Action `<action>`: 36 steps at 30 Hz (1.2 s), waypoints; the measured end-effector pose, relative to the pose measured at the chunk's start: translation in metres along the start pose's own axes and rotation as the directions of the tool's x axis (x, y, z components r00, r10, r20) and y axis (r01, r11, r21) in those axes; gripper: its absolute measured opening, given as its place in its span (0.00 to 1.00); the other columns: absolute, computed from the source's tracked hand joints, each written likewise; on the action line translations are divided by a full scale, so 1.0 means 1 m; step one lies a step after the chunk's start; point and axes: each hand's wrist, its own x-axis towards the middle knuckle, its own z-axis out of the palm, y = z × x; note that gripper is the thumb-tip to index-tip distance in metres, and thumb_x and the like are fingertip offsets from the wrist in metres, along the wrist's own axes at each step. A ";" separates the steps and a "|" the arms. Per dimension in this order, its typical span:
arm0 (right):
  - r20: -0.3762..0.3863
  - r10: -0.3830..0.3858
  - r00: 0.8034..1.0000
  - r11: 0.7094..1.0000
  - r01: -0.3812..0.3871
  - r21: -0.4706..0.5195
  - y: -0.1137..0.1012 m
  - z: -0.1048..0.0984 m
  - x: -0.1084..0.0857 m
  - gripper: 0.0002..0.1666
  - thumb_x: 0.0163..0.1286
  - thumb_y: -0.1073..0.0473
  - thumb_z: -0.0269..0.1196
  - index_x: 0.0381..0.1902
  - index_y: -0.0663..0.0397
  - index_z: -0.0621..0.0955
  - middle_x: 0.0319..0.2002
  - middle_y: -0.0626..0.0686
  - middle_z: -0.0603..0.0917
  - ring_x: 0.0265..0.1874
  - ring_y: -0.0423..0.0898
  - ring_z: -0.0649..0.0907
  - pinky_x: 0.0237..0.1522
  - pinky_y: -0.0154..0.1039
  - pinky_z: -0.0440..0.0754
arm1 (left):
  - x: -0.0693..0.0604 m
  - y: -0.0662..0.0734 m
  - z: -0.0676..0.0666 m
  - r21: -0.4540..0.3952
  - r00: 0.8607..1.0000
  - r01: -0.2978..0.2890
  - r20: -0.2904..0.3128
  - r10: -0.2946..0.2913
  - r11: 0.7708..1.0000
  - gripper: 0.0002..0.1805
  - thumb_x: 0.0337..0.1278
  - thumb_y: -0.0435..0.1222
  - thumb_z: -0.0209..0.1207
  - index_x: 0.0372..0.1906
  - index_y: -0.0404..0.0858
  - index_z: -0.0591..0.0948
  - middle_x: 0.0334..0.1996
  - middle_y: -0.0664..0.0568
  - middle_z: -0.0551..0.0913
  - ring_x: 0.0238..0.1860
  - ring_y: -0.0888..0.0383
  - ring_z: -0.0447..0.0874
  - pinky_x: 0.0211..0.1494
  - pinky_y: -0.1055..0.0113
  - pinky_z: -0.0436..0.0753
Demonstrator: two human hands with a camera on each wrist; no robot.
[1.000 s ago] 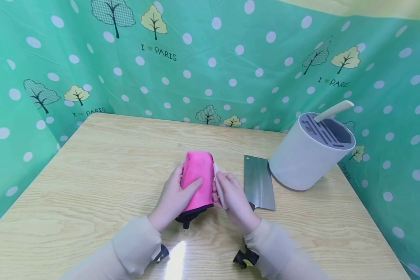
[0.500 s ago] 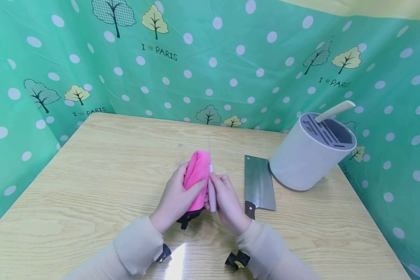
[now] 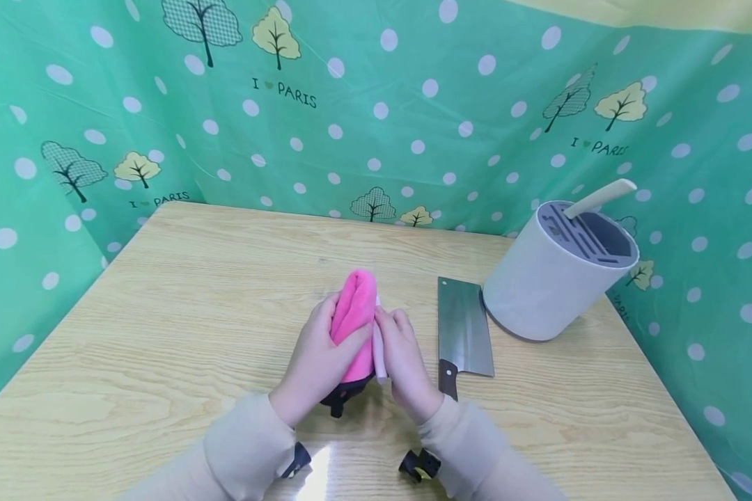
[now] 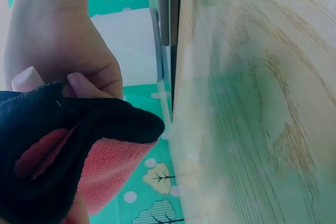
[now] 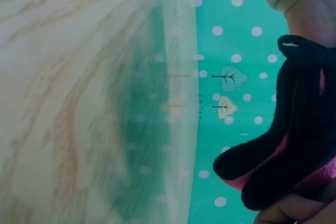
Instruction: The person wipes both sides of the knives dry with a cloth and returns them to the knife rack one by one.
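In the head view my left hand grips a folded pink cloth with black edging, thumb across its near face. Against the cloth's right side, my right hand holds a white handle that stands nearly upright. Whatever lies beyond the handle's top is hidden. The left wrist view shows the handle's rounded end between the right hand and the cloth's black edge. From the right wrist, black folds hang above the right hand's fingers.
A cleaver with a dark handle lies flat to the right of my hands. Behind it stands a white knife block holding one white-handled tool. The wooden table meets a green patterned curtain at the back.
The cloth has turned and narrowed, showing its folded side. My right hand has shifted left with the white handle, which stands closer to the cloth. The cleaver's handle has come into fuller view.
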 end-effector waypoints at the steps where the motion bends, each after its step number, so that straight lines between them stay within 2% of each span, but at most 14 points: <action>1: -0.006 -0.008 1.000 1.000 0.008 0.002 0.000 0.001 0.000 0.17 0.78 0.48 0.49 0.33 0.52 0.66 0.25 0.46 0.69 0.22 0.39 0.70 0.24 0.29 0.71 | -0.001 0.000 0.000 0.002 1.000 -0.004 -0.004 0.004 1.000 0.34 0.62 0.39 0.62 0.72 0.39 0.65 0.61 0.45 0.74 0.55 0.50 0.78 0.61 0.51 0.79; 9: -0.024 -0.047 0.999 0.999 0.047 0.010 0.000 0.004 0.002 0.16 0.78 0.50 0.48 0.30 0.51 0.65 0.22 0.46 0.67 0.20 0.39 0.69 0.23 0.29 0.68 | -0.005 0.002 0.001 0.029 0.999 -0.007 -0.033 0.008 1.000 0.33 0.62 0.41 0.62 0.71 0.41 0.67 0.58 0.46 0.75 0.52 0.50 0.78 0.57 0.53 0.80; 14: -0.043 -0.053 0.998 0.999 0.053 -0.010 -0.001 0.005 0.005 0.17 0.78 0.50 0.47 0.29 0.50 0.64 0.23 0.46 0.66 0.21 0.40 0.68 0.24 0.30 0.67 | -0.007 0.002 0.002 0.039 0.998 -0.032 -0.048 0.034 0.999 0.32 0.61 0.39 0.63 0.70 0.39 0.68 0.57 0.46 0.76 0.50 0.51 0.79 0.55 0.55 0.80; 22: -0.078 -0.032 0.996 0.999 0.033 0.011 -0.001 0.004 0.011 0.17 0.79 0.48 0.47 0.30 0.49 0.64 0.27 0.47 0.67 0.25 0.42 0.68 0.27 0.32 0.67 | -0.011 0.000 0.005 0.055 0.997 -0.059 -0.045 0.062 0.997 0.30 0.60 0.38 0.63 0.67 0.40 0.71 0.55 0.47 0.78 0.48 0.53 0.79 0.55 0.56 0.79; 30: -0.120 -0.034 0.992 0.998 0.041 0.057 0.000 0.003 0.021 0.15 0.78 0.50 0.47 0.30 0.48 0.64 0.29 0.47 0.66 0.32 0.44 0.66 0.36 0.34 0.66 | -0.019 0.004 0.006 0.029 0.998 -0.055 -0.026 0.056 0.998 0.29 0.58 0.36 0.65 0.65 0.40 0.73 0.48 0.47 0.78 0.42 0.57 0.79 0.47 0.62 0.81; 36: -0.113 -0.015 0.994 0.993 0.027 0.113 0.000 0.001 0.026 0.13 0.77 0.50 0.50 0.33 0.49 0.67 0.32 0.47 0.67 0.35 0.44 0.68 0.40 0.35 0.68 | -0.024 0.004 0.010 -0.011 0.999 -0.038 0.003 0.038 0.999 0.28 0.57 0.36 0.65 0.63 0.41 0.74 0.45 0.48 0.79 0.39 0.59 0.80 0.44 0.65 0.81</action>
